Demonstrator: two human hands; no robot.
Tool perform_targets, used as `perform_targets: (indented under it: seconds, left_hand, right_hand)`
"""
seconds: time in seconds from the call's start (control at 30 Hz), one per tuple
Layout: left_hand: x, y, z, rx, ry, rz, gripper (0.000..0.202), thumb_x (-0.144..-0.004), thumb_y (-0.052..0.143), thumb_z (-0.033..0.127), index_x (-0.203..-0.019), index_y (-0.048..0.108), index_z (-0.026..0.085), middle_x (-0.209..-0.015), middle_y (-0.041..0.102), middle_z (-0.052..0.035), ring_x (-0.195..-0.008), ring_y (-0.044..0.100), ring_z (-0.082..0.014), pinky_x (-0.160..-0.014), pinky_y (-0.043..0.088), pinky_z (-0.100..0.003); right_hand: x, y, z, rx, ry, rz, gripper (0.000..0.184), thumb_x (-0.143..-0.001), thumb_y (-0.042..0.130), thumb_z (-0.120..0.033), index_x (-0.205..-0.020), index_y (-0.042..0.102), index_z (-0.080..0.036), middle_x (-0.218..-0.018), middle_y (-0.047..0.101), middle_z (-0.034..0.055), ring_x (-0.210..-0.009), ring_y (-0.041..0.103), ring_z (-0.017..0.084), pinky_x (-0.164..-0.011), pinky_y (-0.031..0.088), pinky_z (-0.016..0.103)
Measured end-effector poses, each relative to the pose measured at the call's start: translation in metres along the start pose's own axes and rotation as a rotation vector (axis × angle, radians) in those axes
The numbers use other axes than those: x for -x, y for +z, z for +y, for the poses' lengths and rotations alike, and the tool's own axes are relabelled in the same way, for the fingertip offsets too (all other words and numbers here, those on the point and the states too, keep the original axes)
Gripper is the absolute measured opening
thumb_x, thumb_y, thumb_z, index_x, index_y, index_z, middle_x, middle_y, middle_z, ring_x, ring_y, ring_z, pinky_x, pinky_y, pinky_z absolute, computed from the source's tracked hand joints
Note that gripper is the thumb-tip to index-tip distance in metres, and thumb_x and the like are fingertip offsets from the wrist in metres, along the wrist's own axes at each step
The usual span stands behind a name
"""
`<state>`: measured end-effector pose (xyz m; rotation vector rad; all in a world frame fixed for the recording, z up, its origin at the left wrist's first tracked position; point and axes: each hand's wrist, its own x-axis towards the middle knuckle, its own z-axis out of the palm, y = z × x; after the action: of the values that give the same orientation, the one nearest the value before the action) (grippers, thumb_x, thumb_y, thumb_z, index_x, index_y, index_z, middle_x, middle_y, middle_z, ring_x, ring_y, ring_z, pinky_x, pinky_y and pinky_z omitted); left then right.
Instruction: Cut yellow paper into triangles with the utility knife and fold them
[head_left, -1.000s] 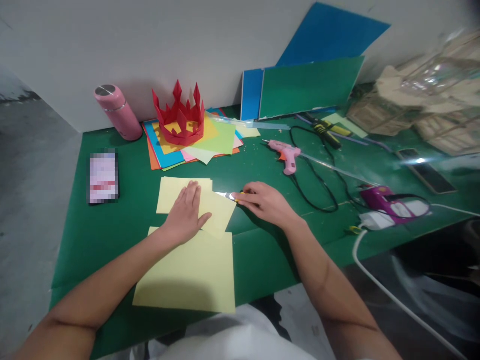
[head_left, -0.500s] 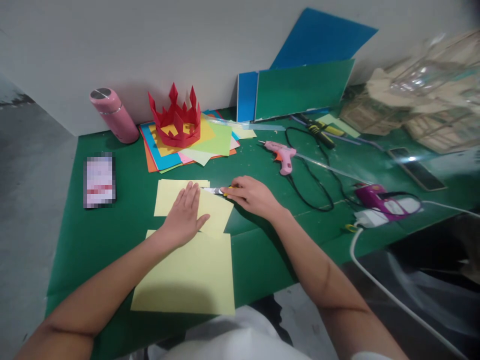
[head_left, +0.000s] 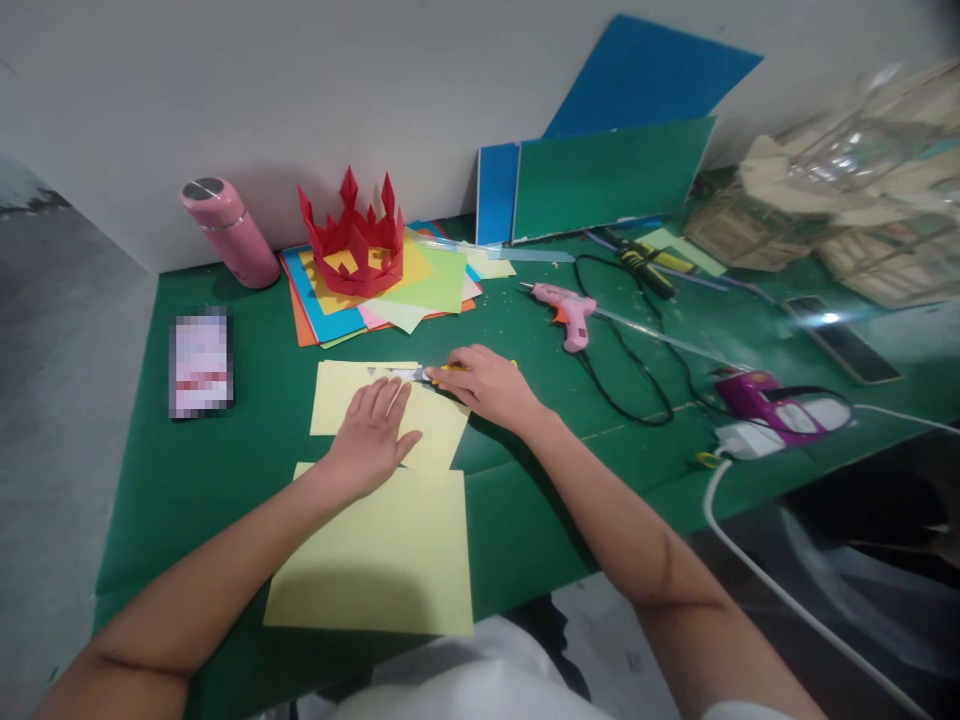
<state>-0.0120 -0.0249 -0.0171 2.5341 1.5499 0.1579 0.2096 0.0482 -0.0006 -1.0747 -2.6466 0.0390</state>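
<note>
My left hand (head_left: pixel 375 435) lies flat with fingers stretched on a pale yellow sheet of paper (head_left: pixel 439 430), pressing it to the table. My right hand (head_left: pixel 486 385) is closed around a utility knife (head_left: pixel 409 375) with a yellow handle. Its metal blade points left along the upper edge of the sheet, just beyond my left fingertips. Another piece of yellow paper (head_left: pixel 334 395) lies beneath, showing at the left. Nearer to me is a larger yellow sheet (head_left: pixel 375 560), partly in shadow.
A red paper crown (head_left: pixel 356 260) stands on a pile of coloured paper (head_left: pixel 442 285). Around the table are a pink bottle (head_left: pixel 232 235), a phone (head_left: pixel 201 362), a pink glue gun (head_left: pixel 566 312) with its cord, a power strip (head_left: pixel 795 420) and a dark phone (head_left: pixel 844 340).
My right hand has moved slightly left with the knife, and the blade now reaches further along the paper's upper edge. My left hand stays pressed on the sheet.
</note>
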Motion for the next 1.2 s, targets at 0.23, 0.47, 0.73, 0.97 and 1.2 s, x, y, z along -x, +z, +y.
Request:
perform_targets:
  seconds: [0.23, 0.47, 0.73, 0.97, 1.2]
  left_hand:
    - [0.0, -0.001, 0.0, 0.001, 0.005, 0.016, 0.064, -0.098, 0.027, 0.05, -0.144, 0.036, 0.007, -0.148, 0.039, -0.0181, -0.137, 0.033, -0.0335, -0.113, 0.027, -0.05]
    - [0.001, -0.005, 0.003, -0.033, 0.042, 0.056, 0.052, -0.1, 0.026, 0.045, -0.145, 0.039, 0.023, -0.153, 0.037, -0.0035, -0.135, 0.035, -0.0342, -0.107, 0.033, -0.052]
    - [-0.001, -0.014, 0.003, 0.054, 0.066, 0.087, 0.074, -0.089, 0.037, 0.068, -0.146, 0.038, 0.02, -0.148, 0.042, -0.0129, -0.142, 0.025, -0.0374, -0.116, 0.015, -0.058]
    - [-0.008, -0.027, -0.015, 0.079, -0.106, 0.03, 0.107, -0.068, 0.05, 0.083, -0.15, 0.028, 0.018, -0.156, 0.024, -0.0173, -0.144, 0.013, -0.0452, -0.112, 0.009, -0.066]
    - [-0.008, -0.031, -0.023, 0.048, -0.073, -0.114, 0.12, -0.055, 0.056, 0.088, -0.151, 0.027, 0.021, -0.157, 0.022, -0.0181, -0.143, 0.009, -0.0488, -0.111, 0.01, -0.067]
  right_hand:
    - [0.001, 0.003, -0.004, 0.042, 0.066, 0.04, 0.033, -0.098, 0.041, -0.033, -0.116, 0.069, -0.026, -0.095, 0.063, 0.0097, -0.08, 0.048, 0.019, -0.067, 0.038, 0.03]
    - [0.023, -0.01, 0.023, 0.037, 0.123, 0.205, 0.032, -0.097, 0.044, -0.033, -0.114, 0.069, -0.025, -0.095, 0.063, 0.0083, -0.083, 0.053, 0.02, -0.071, 0.042, 0.031]
    - [0.034, -0.013, 0.044, 0.123, 0.298, 0.207, 0.035, -0.094, 0.046, -0.035, -0.12, 0.065, -0.021, -0.1, 0.065, 0.0107, -0.088, 0.055, 0.025, -0.077, 0.044, 0.039]
    - [0.024, -0.023, -0.001, -0.24, 0.084, -0.024, 0.053, -0.091, 0.05, -0.054, -0.131, 0.057, -0.02, -0.111, 0.066, 0.0118, -0.1, 0.059, 0.026, -0.086, 0.047, 0.04]
    - [0.014, -0.003, -0.013, -0.203, 0.076, -0.059, 0.077, -0.081, 0.053, -0.066, -0.143, 0.042, -0.021, -0.124, 0.058, 0.0149, -0.109, 0.054, 0.03, -0.092, 0.045, 0.047]
